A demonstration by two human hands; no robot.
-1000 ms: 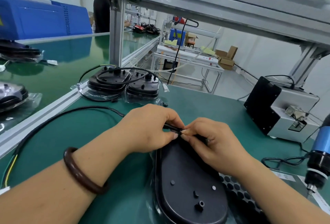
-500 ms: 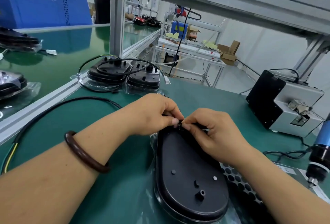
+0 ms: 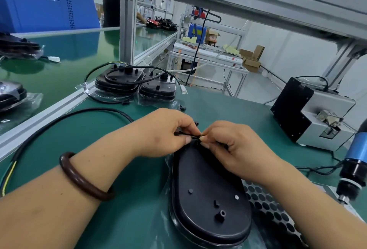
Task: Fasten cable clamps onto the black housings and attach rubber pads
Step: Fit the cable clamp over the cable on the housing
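Note:
A black oval housing [image 3: 206, 195] lies flat on the green mat in front of me, with small posts on its back. At its far end my left hand [image 3: 166, 131] pinches a thin black cable [image 3: 187, 134] between thumb and fingers. My right hand [image 3: 232, 147] pinches the same cable from the right, fingertips meeting the left hand's; a clamp there cannot be made out. The cable runs left in a long loop [image 3: 65, 116] to yellow and green wire ends. A sheet of round black rubber pads [image 3: 272, 211] lies under my right forearm.
Two stacks of finished housings [image 3: 119, 82] [image 3: 157, 88] with cables stand at the back of the mat. A grey and black machine [image 3: 309, 113] sits at the right. A blue electric screwdriver [image 3: 355, 167] hangs at the right edge. An aluminium rail [image 3: 49, 109] borders the left.
Both hands stayed at the housing's far end; a short stretch of cable now shows between the fingertips. The camera has tilted up slightly.

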